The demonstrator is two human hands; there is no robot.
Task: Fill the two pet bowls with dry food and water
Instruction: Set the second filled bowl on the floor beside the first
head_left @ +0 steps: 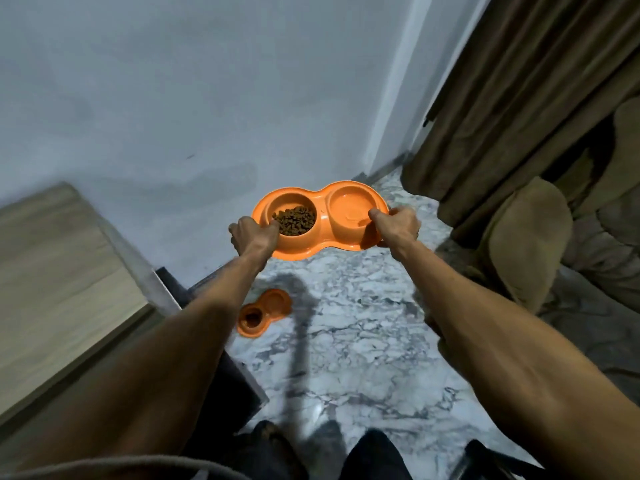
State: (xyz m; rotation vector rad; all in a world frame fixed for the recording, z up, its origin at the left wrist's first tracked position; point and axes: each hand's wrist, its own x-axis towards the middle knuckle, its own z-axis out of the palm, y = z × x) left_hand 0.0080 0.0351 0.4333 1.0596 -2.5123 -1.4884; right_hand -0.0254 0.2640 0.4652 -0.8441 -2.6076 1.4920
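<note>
I hold an orange double pet bowl (pixel 322 216) out in front of me, above the marble floor. Its left cup holds brown dry food (pixel 295 220); its right cup holds clear water (pixel 351 207). My left hand (pixel 254 235) grips the bowl's left rim, thumb at the edge of the food cup. My right hand (pixel 396 225) grips the right rim, thumb over the water cup's edge. A second orange double bowl (pixel 265 311) lies on the floor below, near the wall, with something dark in its near cup.
A wooden tabletop (pixel 65 271) stands at the left, with a dark frame (pixel 221 375) beneath it. Brown curtains (pixel 519 98) and an olive sofa (pixel 554 244) fill the right. A pale wall (pixel 207 98) is ahead. Marble floor (pixel 363 341) lies open between.
</note>
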